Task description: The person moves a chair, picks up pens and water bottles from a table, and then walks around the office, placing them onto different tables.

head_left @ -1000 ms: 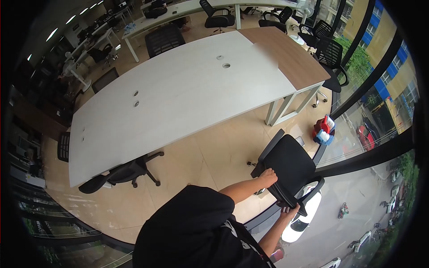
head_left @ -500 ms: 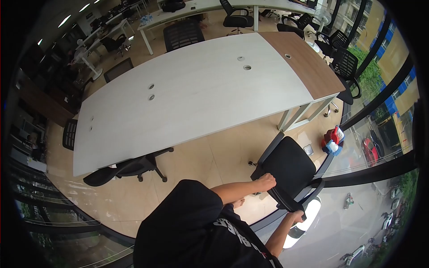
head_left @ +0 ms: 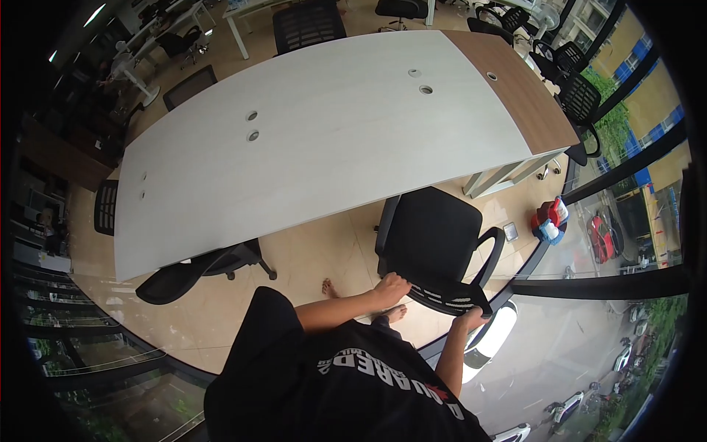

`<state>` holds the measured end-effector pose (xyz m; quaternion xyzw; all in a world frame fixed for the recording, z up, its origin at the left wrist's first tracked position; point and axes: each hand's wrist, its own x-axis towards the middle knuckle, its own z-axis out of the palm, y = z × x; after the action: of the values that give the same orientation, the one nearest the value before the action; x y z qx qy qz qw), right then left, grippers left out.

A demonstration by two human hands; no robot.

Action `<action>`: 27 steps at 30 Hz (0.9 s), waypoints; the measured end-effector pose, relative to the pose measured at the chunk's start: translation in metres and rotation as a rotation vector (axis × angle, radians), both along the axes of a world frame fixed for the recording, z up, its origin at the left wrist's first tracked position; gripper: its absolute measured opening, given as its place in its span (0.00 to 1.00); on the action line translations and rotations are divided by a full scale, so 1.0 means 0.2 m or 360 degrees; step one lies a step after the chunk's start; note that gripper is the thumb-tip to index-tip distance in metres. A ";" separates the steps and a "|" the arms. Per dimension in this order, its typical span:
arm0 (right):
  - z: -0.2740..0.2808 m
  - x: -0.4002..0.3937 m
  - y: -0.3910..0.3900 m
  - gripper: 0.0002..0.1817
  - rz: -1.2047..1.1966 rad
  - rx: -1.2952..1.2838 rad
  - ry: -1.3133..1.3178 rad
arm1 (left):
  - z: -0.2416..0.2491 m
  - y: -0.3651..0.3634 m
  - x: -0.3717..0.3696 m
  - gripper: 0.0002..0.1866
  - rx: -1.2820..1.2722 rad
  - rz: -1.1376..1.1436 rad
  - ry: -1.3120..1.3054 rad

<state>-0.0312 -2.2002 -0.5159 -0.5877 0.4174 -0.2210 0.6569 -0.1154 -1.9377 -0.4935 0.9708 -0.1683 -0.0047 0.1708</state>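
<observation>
A black office chair (head_left: 431, 228) stands at the long near side of the white table (head_left: 317, 132). Its seat reaches the table edge, and its backrest (head_left: 447, 296) faces my body. My left hand (head_left: 392, 290) is closed around the left end of the backrest top. At the other end, my right hand (head_left: 470, 320) grips the backrest too, its fingers partly hidden. One armrest (head_left: 489, 258) shows on the right side. My bare feet are on the tiled floor (head_left: 309, 254) behind the chair.
Another black chair (head_left: 199, 272) is partly under the table on the left. A wood-coloured panel (head_left: 508, 88) forms the table's right end. Along the glass wall at right stands a red bucket (head_left: 546, 214) with blue and white cloths. More chairs surround the table.
The chair has moved left and toward the table, its seat now at the table edge. Both my hands have travelled with it, still on the backrest. My view has shifted slightly.
</observation>
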 end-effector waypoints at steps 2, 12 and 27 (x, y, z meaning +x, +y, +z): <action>-0.05 0.06 0.03 0.22 0.0134 0.0067 -0.0135 | -0.01 0.04 -0.06 0.06 -0.0008 0.0072 0.0045; -0.16 0.43 0.37 0.28 0.0806 -0.0008 -0.0149 | 0.08 0.17 -0.17 0.13 -0.0362 0.0651 0.0130; -0.18 0.58 0.95 0.32 0.1005 -0.0274 0.0012 | 0.10 0.66 -0.14 0.18 -0.0305 0.0932 0.0295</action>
<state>0.0851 -2.0098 -0.5528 -0.7423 0.1967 -0.0386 0.6394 -0.1443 -1.8066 -0.4740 0.9529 0.1348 -0.0280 0.2703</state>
